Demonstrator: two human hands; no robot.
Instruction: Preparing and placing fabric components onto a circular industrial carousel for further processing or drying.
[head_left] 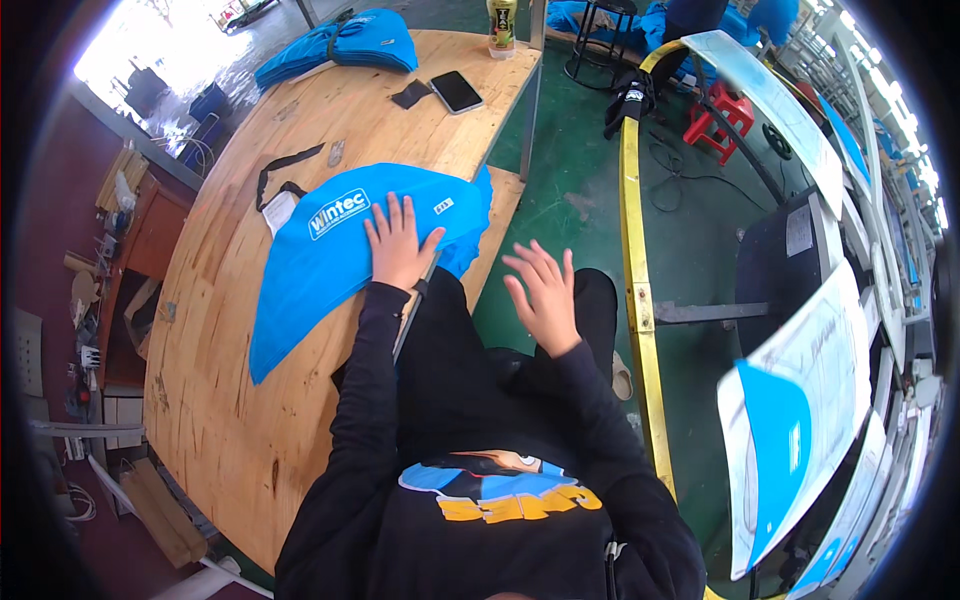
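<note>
Two bare hands, fingers of both spread and neither gripping anything. Left hand [399, 255]: laid flat on a blue cloth piece [315, 265], fingers fanned and pointing away from the body, thumb out to the right. Right hand [547, 300]: raised above the lap, apart from the cloth, fingers loosely parted and pointing away and slightly left; nothing held.

Blue cloth piece, one: on the surface [215, 330], near its right edge. Long axis slanting from near left to far right; narrow tip toward the near left, broad end toward the far right, where folds hang past the edge. Far side convex; white printed panel toward that side, small pale label near the broad end.

Forearms, two, in black sleeves: left reaching forward from the lower edge along the surface's side; right bent, angled forward and leftward over the thigh.

Surface: pale wood in joined strips, smooth, with scattered dark knots. On it, outward: one white slip [281, 213], partly under the cloth; one black strap [268, 178], bent at an angle; one dark flat scrap [410, 95]; one phone [456, 92], dark screen; one folded blue bundle [365, 42], dark band around it; one bottle [502, 28], upright.

Right side: one yellow curved frame rail [636, 250], worn; green floor [590, 170]; one red stool [718, 120].
</note>
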